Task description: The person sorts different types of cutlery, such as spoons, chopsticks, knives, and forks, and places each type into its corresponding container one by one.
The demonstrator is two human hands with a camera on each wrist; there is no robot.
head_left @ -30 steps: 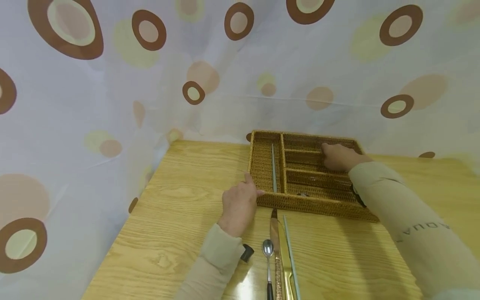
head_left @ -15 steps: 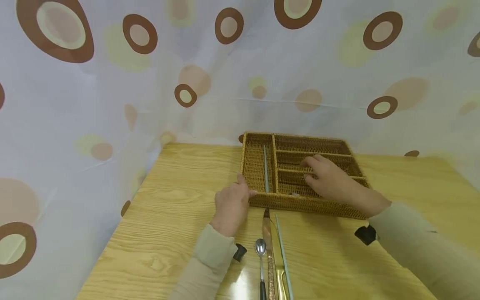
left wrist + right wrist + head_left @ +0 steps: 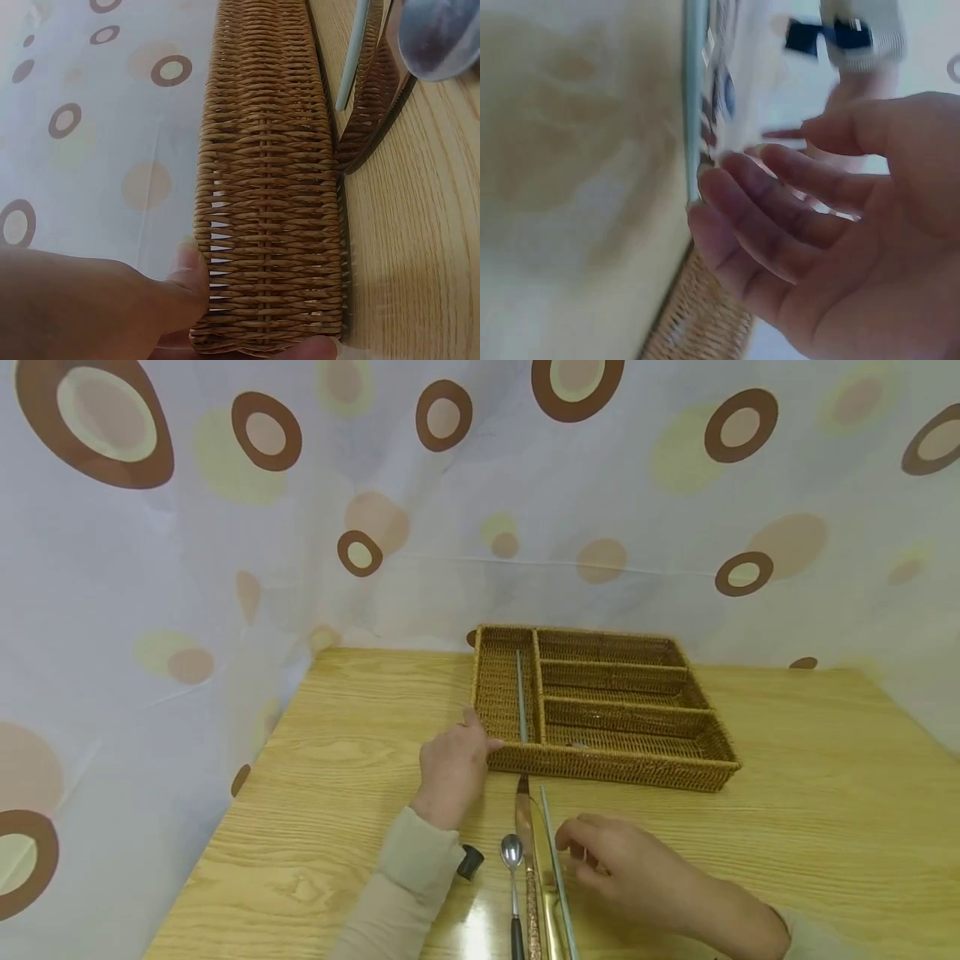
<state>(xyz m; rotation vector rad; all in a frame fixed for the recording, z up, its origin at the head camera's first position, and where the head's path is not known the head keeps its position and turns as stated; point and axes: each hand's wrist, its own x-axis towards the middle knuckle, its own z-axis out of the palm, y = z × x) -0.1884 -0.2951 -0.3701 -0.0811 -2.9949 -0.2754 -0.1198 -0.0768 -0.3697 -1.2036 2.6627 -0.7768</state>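
A woven wicker cutlery tray (image 3: pixel 600 760) stands at the back of the table. My left hand (image 3: pixel 453 768) holds its near left corner, thumb over the rim in the left wrist view. A pale green chopstick (image 3: pixel 521 693) lies in the tray's left compartment. In front of the tray lie a dark-handled spoon (image 3: pixel 512 852), a copper-coloured knife (image 3: pixel 532 881), a gold knife (image 3: pixel 550 902) and another pale green chopstick (image 3: pixel 558 881). Just right of that chopstick hovers my right hand (image 3: pixel 626 864), fingers loosely bent with nothing in them; its fingertips overlap the chopstick in the right wrist view.
Dividers (image 3: pixel 615 665) split the right part of the tray into 3 compartments. A small shiny piece (image 3: pixel 580 745) shows behind its front wall. The wooden table (image 3: pixel 345 760) ends at a patterned curtain (image 3: pixel 465 527) at the back and left.
My right hand has come out of the tray's right compartments, moving down and toward me to the cutlery on the table. The left hand stays at the tray corner.
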